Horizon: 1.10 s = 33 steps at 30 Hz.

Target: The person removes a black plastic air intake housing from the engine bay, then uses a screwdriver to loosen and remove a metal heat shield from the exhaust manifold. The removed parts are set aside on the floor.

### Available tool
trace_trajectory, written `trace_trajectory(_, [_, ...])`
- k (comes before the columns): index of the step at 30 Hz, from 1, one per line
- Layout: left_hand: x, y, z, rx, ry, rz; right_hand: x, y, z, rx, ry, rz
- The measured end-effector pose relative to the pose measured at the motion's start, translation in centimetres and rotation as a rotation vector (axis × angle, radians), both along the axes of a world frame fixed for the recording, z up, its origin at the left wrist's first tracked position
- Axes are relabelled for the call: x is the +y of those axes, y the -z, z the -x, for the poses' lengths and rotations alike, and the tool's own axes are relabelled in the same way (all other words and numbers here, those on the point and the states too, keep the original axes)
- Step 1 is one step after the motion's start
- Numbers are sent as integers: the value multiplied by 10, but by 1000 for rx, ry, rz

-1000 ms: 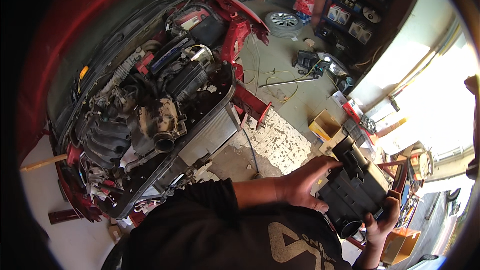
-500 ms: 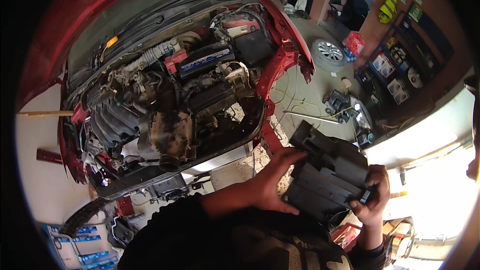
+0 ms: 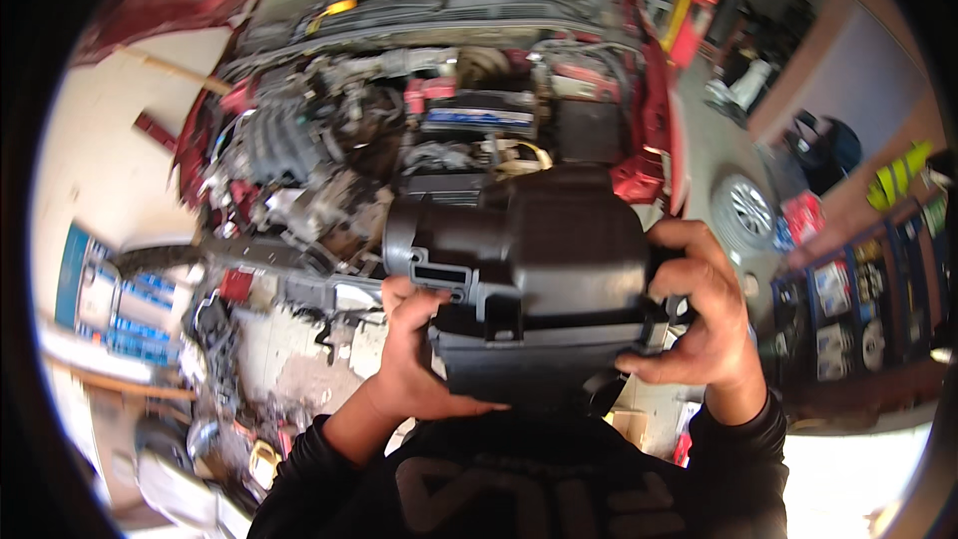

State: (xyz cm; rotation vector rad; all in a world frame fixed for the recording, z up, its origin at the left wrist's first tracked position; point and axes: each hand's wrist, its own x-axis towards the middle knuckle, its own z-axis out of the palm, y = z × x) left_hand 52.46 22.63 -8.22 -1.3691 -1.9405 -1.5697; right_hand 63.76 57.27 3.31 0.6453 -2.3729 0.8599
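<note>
A black plastic air filter housing (image 3: 579, 250), with a round duct opening at its left end, is held up in front of my chest. My left hand (image 3: 414, 354) grips its left side, thumb low along the bottom edge and fingers under the duct end. On the opposite side my right hand (image 3: 704, 309) is wrapped round it, fingers at the upper corner and thumb near the lower seam. Beyond it lies the engine bay of a red car, with a battery (image 3: 479, 118) and a ribbed intake manifold (image 3: 279, 140). The housing hides the bay's near right part.
A wheel (image 3: 746, 210) lies on the floor to the right, near a dark shelf unit (image 3: 833, 309) holding parts. Removed parts (image 3: 212, 344) litter the floor at left, by a blue-and-white rack (image 3: 140, 309). The raised red hood (image 3: 170, 0) hangs over the far left.
The air filter housing has come from the lower right to in front of my chest and turned. My left hand, loosely against it before, now grips its side. The view has swung right.
</note>
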Motion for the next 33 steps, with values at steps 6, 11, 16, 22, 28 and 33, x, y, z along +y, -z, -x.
trace_trajectory(6, [-6, 4, 12, -111, -198, 78, 5, 10, 86, -16, -183, -65])
trace_trajectory(11, [-16, 13, 44, -131, -258, 163, 0, 21, 133, -218, -207, 13])
trace_trajectory(16, [-16, 27, 61, -225, -228, 113, -8, 35, 154, -290, -200, 19])
trace_trajectory(22, [-6, 13, 62, -194, -304, 77, 9, 35, 175, -306, -225, 31])
trace_trajectory(28, [31, -32, 32, -103, -387, 103, 48, 52, 182, -481, -421, 350])
trace_trajectory(33, [58, -58, 18, -81, -499, 235, 69, 101, 196, -598, -541, 551])
